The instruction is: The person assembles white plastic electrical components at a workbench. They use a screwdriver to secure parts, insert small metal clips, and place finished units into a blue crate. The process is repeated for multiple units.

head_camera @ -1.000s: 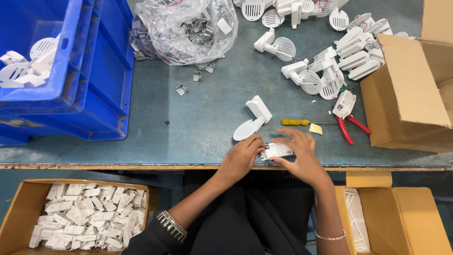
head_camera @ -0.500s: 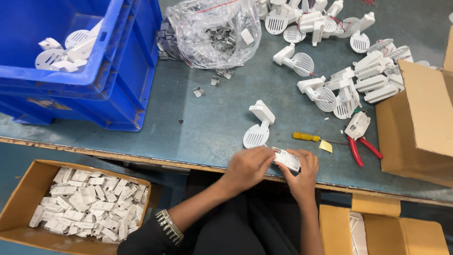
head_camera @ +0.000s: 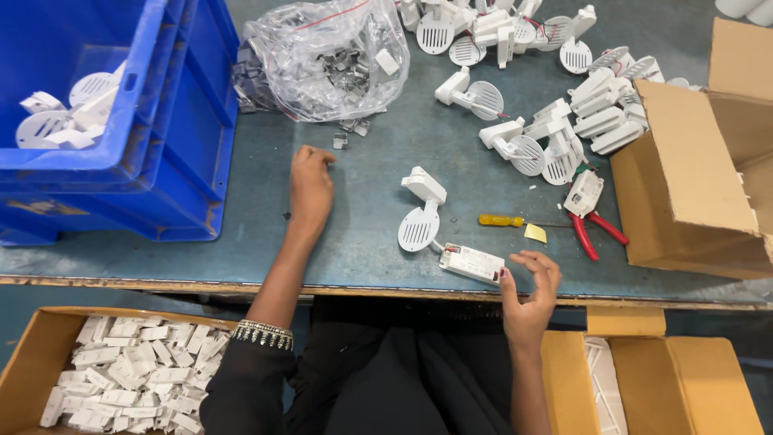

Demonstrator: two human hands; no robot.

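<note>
Currently the left hand (head_camera: 310,185) is reaching across the table (head_camera: 362,225) toward the small metal clips (head_camera: 348,133) lying loose just below the clear bag (head_camera: 326,56); its fingers are curled loosely together, empty and short of the clips. The right hand (head_camera: 529,294) is hovering at the table edge, fingers apart, one fingertip touching the white driver box (head_camera: 473,263), which is lying flat and wired to the round lamp (head_camera: 419,228) beside it. For a clean pick, a single clip is best pinched by its edges with thumb and forefinger, well away from the bag. The right hand is best pressing the box down so its lead is not dragging the lamp. A yellow screwdriver (head_camera: 503,221) and red pliers (head_camera: 592,229) are lying near.
</note>
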